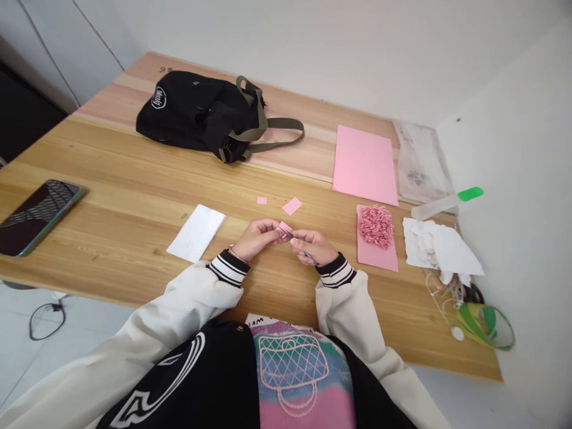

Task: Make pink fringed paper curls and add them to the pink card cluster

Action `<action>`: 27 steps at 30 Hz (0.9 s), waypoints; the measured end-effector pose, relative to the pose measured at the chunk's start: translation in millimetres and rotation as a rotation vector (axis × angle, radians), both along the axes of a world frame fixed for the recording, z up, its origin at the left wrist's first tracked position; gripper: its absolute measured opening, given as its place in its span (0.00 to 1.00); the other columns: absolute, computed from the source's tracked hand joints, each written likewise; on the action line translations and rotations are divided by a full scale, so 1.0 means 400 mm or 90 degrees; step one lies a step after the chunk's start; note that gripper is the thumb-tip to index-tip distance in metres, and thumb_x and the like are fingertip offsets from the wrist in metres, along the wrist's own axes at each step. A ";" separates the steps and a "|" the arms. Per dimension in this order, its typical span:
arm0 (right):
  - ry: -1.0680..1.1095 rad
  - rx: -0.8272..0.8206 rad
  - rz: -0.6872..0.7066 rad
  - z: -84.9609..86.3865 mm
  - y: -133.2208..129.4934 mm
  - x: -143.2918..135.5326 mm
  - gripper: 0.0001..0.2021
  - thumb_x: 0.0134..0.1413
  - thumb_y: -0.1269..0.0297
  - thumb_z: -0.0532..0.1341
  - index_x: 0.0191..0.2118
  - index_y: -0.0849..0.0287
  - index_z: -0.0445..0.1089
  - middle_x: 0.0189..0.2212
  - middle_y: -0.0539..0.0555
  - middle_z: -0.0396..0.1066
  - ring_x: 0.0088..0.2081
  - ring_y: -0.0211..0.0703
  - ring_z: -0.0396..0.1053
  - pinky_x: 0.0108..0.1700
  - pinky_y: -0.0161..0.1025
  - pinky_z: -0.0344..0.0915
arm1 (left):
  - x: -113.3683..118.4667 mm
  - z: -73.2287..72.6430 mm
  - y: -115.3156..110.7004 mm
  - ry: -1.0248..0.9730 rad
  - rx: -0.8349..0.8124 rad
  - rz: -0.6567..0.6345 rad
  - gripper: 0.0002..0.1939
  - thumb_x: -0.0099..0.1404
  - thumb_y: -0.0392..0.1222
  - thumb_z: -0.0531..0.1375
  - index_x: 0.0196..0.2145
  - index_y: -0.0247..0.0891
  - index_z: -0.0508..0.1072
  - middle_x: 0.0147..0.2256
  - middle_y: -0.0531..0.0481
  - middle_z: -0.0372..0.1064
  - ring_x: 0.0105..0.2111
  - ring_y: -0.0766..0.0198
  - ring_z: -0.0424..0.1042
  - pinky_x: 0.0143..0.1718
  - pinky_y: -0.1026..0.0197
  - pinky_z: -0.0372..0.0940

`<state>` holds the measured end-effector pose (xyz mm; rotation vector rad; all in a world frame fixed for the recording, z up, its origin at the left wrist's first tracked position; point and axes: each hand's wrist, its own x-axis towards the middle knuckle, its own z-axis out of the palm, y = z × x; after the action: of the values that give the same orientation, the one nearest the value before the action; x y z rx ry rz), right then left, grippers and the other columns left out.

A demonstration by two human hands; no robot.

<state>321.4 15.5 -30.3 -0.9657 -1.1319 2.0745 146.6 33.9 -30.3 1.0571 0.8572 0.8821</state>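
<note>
Mid-cut, by the look of it. Pinching small pink piece (283, 227) in left hand (260, 238), thumb against fingers, above near part of worktop (134, 208). Holding what look like small scissors (289, 234) in right hand (315, 246), fingers closed round blue handle, blades at the piece. Can't tell whether through the paper or only against it: too small, part-hidden by fingers.

Done, judging by layout: two loose pink bits, smaller one (261, 201) and larger one (292, 206), lying flat just beyond both hands, apart from each other. Unclear whether finished parts or offcuts.

Left, as judged: rest of the cut on the held piece. No target count visible, so can't put a figure on progress. Plenty of stock over to the right: large pink sheet (365, 164), lying flat; smaller pink card (378, 257) just nearer, under shaggy pink bundle (376, 226). Left of both hands: white paper (196, 232), flat, well clear of the blades.
</note>
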 end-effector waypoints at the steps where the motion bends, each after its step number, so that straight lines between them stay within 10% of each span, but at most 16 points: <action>1: -0.002 0.001 0.000 0.000 0.000 0.000 0.19 0.46 0.56 0.63 0.40 0.65 0.66 0.13 0.39 0.53 0.10 0.23 0.47 0.12 0.28 0.38 | 0.000 -0.002 0.000 0.000 0.004 0.001 0.11 0.49 0.43 0.65 0.25 0.31 0.73 0.22 0.50 0.71 0.21 0.72 0.63 0.26 0.66 0.59; 27: -0.018 0.015 -0.005 0.002 0.001 -0.002 0.20 0.45 0.55 0.63 0.40 0.66 0.66 0.12 0.38 0.53 0.09 0.24 0.47 0.12 0.28 0.39 | 0.003 0.003 0.000 0.009 0.001 0.010 0.13 0.47 0.45 0.66 0.23 0.31 0.73 0.20 0.51 0.69 0.20 0.72 0.62 0.25 0.66 0.58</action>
<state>320.6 16.0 -29.5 -0.9889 -1.1622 2.0437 147.8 34.1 -29.0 1.0595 0.8775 0.8893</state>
